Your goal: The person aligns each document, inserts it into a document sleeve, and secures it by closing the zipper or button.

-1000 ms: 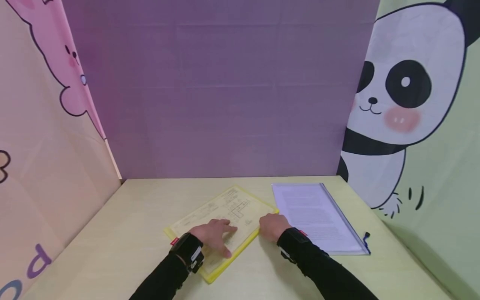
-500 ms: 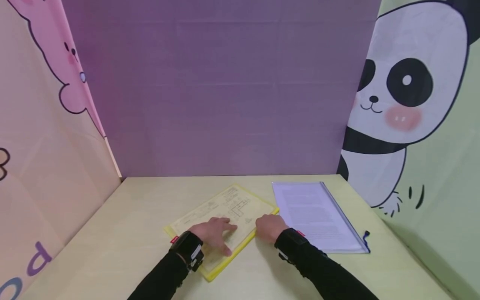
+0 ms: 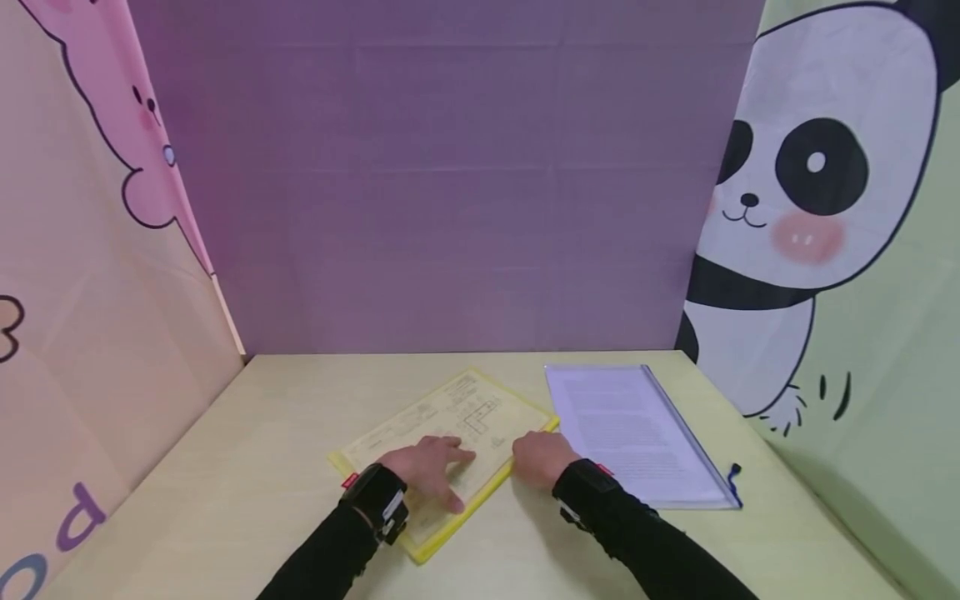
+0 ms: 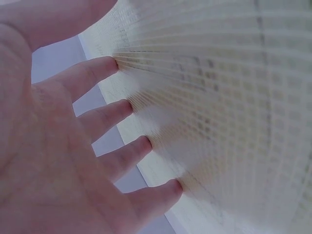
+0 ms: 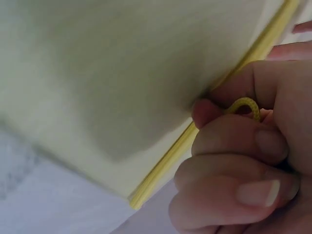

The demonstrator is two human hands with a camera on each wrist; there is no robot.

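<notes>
Two hands on yellow pouch [image 3: 450, 433]: left hand [image 3: 427, 471] spread flat, pressing; right hand [image 3: 542, 458] pinching zipper cord [image 5: 243, 105]. Probably light, floppy, slippery; best held at zipper edge.

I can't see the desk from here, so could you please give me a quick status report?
Left hand flat on yellow folder. Right hand pinching its zip cord at the edge. Blue folder alongside, not in the way.

Bare left hand [image 3: 429, 468] and right hand [image 3: 542, 458]; long black sleeves [image 3: 645, 542] to both wrists, black wrist-worn devices [image 3: 375, 498] with small red tabs
</notes>
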